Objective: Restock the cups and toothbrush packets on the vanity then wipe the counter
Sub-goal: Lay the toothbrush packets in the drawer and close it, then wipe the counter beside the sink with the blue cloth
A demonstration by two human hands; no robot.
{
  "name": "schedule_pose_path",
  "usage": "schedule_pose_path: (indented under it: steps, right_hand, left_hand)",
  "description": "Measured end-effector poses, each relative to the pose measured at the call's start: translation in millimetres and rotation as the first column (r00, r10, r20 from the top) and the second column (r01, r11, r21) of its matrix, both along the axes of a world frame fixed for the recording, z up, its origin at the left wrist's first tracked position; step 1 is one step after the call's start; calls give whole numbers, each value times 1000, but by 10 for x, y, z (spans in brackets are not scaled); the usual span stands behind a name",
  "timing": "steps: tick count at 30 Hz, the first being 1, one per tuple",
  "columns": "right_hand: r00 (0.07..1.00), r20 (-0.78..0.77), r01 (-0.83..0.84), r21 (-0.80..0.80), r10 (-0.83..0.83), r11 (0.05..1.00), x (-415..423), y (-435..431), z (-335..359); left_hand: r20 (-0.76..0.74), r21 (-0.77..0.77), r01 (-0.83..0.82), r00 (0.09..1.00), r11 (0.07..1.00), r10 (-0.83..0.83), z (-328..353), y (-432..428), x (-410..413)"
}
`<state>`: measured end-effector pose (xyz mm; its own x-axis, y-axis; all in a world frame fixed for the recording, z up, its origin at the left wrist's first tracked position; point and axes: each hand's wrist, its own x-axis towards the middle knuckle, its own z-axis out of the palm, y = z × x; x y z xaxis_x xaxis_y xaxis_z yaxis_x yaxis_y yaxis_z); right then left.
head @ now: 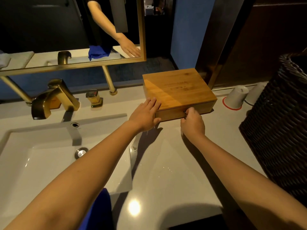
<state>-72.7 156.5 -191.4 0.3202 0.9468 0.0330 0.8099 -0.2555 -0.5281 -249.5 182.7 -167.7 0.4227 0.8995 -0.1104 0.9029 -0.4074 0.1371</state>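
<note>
A flat wooden box (pixel 177 90) with a front drawer stands on the grey vanity counter (pixel 166 163), right of the sink. My left hand (pixel 146 113) lies flat on the box's near left corner, thumb against its front. My right hand (pixel 192 122) pinches the small metal drawer knob (pixel 184 112) on the box front. Two white cups (pixel 236 97) stand upside down to the right of the box; the nearer one sits on a red-rimmed coaster. A blue cloth (pixel 99 211) hangs at the counter's near edge. No toothbrush packets are in view.
The white basin (pixel 41 163) with a brass faucet (pixel 53 97) and brass handle (pixel 93 98) fills the left. A gold-framed mirror (pixel 142 30) hangs above. A dark woven basket (pixel 282 130) stands at the right edge of the counter.
</note>
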Motion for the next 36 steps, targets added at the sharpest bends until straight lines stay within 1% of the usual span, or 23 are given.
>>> schedule_pose_path:
  steps: [1,3,5,7,9,10,12,14,16,17,20,21,22,24,26,29,33,36]
  right_hand:
    - [999,44,-20,-7,20,1000,-42,-46,31]
    - [986,117,-111,-69,118,991,-145,-130,101]
    - [953,166,-224,-177,254,958,-283,-203,191]
    - [905,183,-330,-268,384,905,-460,-288,281]
    - [866,164,-407,-320,473,855,-660,-397,347]
    - [846,149,-442,-339,511,831,-764,-467,373]
    - [795,114,-526,-357,596,771,-975,-637,401]
    - [732,45,-629,-340,680,699,-1181,-867,397]
    - [648,-20,-728,-311,761,611,-1364,-1144,351]
    - [585,-39,-780,-300,810,549,-1447,-1285,309]
    - [351,-77,-901,-298,933,314,-1682,-1692,117]
    - [292,-69,-915,-309,954,258,-1745,-1811,42]
    - [251,-42,-919,-323,967,225,-1803,-1913,-38]
    - [218,61,-918,-326,974,226,-1878,-2058,-186]
    - [250,106,-928,-259,962,270,-1888,-2108,-273]
    - [302,91,-940,-138,949,312,-1844,-2095,-325]
    - [321,98,-945,-40,942,326,-1788,-2139,-369]
    - [394,31,-918,-40,919,395,-1709,-2206,-365]
  left_hand:
    - [1,-1,-2,1000,1000,2,58,-85,-50]
    - [12,-34,-34,999,999,34,157,-261,-179]
    - [-5,-126,-86,996,988,86,205,-423,-375]
    - [-66,-260,-131,991,957,118,220,-592,-621]
    - [-127,-382,-181,982,906,143,220,-796,-860]
    - [-145,-418,-208,976,884,161,218,-914,-964]
    - [-147,-451,-265,964,852,221,196,-1165,-1148]
    - [-116,-447,-329,943,832,311,126,-1429,-1315]
    - [-71,-429,-397,911,812,407,20,-1703,-1480]
    - [-47,-414,-430,890,802,453,-35,-1847,-1557]
    - [52,-322,-532,816,783,575,-196,-2302,-1721]
    - [94,-286,-560,791,778,604,-251,-2458,-1759]
    - [134,-247,-581,772,775,621,-297,-2611,-1786]
    - [185,-174,-616,746,768,640,-414,-2890,-1859]
    - [159,-131,-661,721,739,674,-546,-3103,-1952]
    - [70,-107,-732,670,673,739,-708,-3308,-2023]
    - [47,-127,-726,676,676,735,-758,-3361,-2014]
    - [-4,-107,-721,689,685,725,-791,-3365,-2029]
